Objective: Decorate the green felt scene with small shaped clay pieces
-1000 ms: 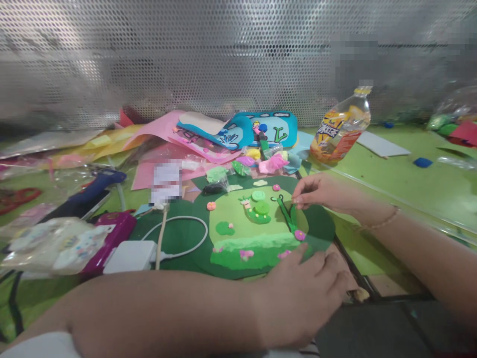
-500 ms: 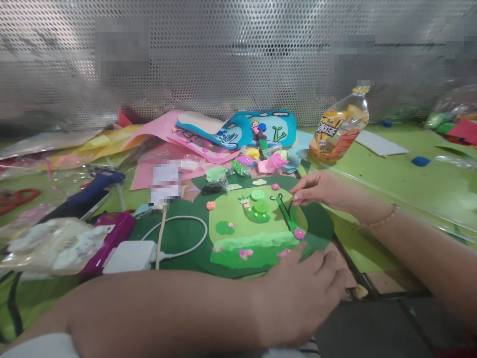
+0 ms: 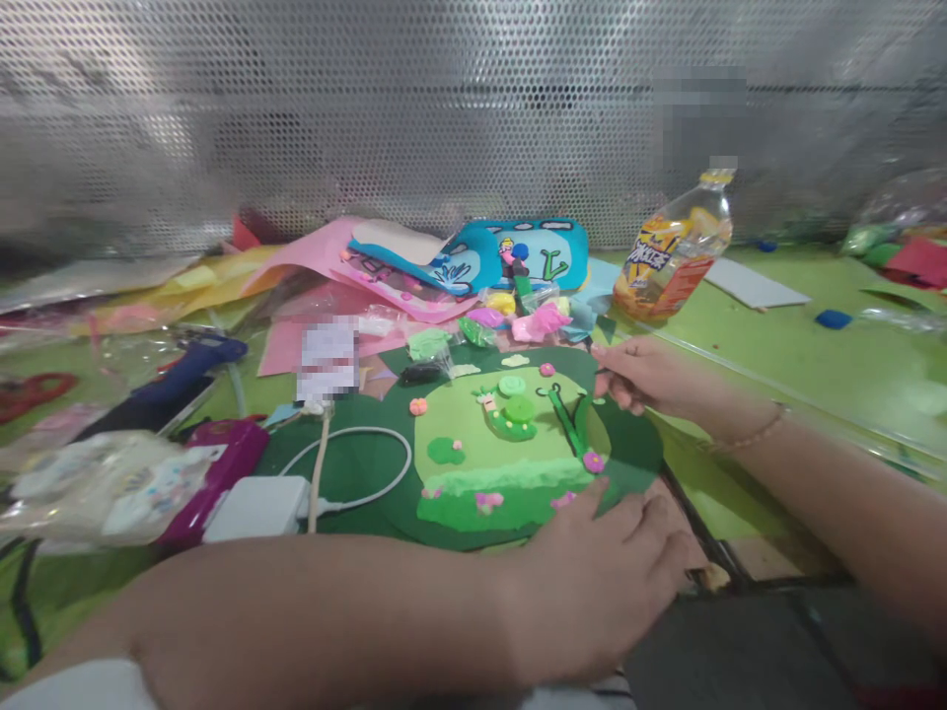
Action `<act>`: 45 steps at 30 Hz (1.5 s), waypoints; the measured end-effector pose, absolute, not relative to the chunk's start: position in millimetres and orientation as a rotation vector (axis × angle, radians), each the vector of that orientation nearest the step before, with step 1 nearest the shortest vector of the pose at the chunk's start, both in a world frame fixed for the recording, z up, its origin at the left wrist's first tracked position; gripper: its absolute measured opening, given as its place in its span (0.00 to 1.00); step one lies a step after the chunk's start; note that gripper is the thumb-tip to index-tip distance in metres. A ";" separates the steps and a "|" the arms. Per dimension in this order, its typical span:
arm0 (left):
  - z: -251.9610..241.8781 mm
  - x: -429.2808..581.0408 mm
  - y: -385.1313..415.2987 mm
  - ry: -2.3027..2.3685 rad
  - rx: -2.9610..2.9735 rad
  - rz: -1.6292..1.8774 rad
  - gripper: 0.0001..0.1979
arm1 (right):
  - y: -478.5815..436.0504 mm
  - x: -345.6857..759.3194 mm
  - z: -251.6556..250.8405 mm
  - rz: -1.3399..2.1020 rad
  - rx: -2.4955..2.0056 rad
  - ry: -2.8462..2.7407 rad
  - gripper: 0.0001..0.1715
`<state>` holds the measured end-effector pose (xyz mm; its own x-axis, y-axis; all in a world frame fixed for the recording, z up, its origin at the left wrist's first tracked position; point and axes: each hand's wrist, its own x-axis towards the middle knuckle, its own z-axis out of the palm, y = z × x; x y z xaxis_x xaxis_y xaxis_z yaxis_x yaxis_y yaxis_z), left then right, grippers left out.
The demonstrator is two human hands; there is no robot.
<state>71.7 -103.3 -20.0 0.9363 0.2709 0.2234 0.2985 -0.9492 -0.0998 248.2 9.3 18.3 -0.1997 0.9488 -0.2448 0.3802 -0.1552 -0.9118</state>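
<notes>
A clay picture on a dark green rounded card (image 3: 628, 444) lies before me, with a light green middle (image 3: 459, 399). On it are a green clay snail (image 3: 514, 414), small pink flowers (image 3: 488, 502) and a forked green stem (image 3: 568, 424) with a dark outline on its left branch. My left hand (image 3: 599, 582) rests across the card's lower right edge, fingers spread. Just above the stem's right branch, my right hand (image 3: 625, 377) pinches a thin dark strand, mostly hidden by the fingers. The strand's exact kind is unclear.
Behind the card lie bagged clay pieces (image 3: 540, 322) and blue picture cards (image 3: 551, 232). A drink bottle (image 3: 670, 251) stands tilted at back right. On the left are a white charger (image 3: 258, 508) with its cable, a purple box (image 3: 241, 449) and red-handled scissors (image 3: 36, 394).
My right hand has lifted slightly and drawn right, off the top of the stem's right branch. The left hand stays in place.
</notes>
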 end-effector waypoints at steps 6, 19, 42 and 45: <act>-18.4 70.8 -104.9 -0.430 -2.942 -0.331 0.23 | 13.6 250.6 10.3 1.393 -1.352 -1.667 0.19; -16.8 71.1 -103.7 -0.433 -2.930 -0.297 0.24 | 8.0 243.2 15.8 1.518 -1.245 -1.657 0.16; 5.7 72.8 -102.8 -0.368 -3.548 -1.056 0.17 | 16.7 247.1 13.8 1.282 -1.232 -1.810 0.15; 33.7 61.7 -112.4 -0.773 -3.231 -2.371 0.18 | 19.4 246.9 12.6 1.302 -1.202 -1.791 0.13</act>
